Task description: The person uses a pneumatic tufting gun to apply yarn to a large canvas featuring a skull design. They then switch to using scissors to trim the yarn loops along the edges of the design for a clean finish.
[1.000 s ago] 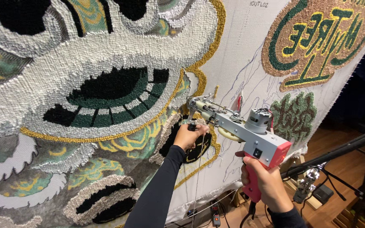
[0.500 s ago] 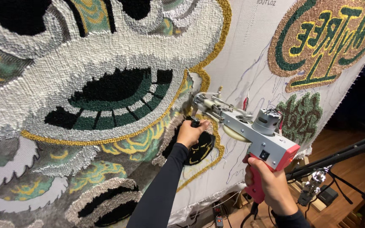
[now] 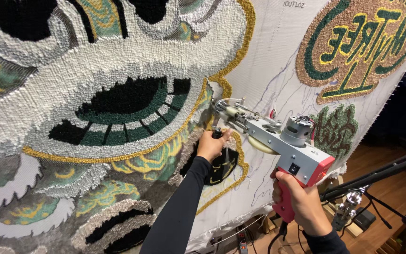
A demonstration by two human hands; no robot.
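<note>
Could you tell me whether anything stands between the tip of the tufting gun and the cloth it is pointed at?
Nothing visible does: the tufting gun tip sits right at the backing cloth, beside the gold outline.

Both arms wear long, close-fitting black sleeves of a smooth, plain fabric with no print, stripe or seam detail to be made out. The left sleeve [image 3: 177, 207] runs the whole length of the forearm and ends in a neat edge at the wrist, leaving the left hand [image 3: 211, 145] bare. Only the cuff of the right sleeve [image 3: 324, 242] shows at the bottom edge of the view, slightly bunched at the wrist below the bare right hand [image 3: 302, 203]. No gloves, rings, watch or bands are worn on either hand
</note>
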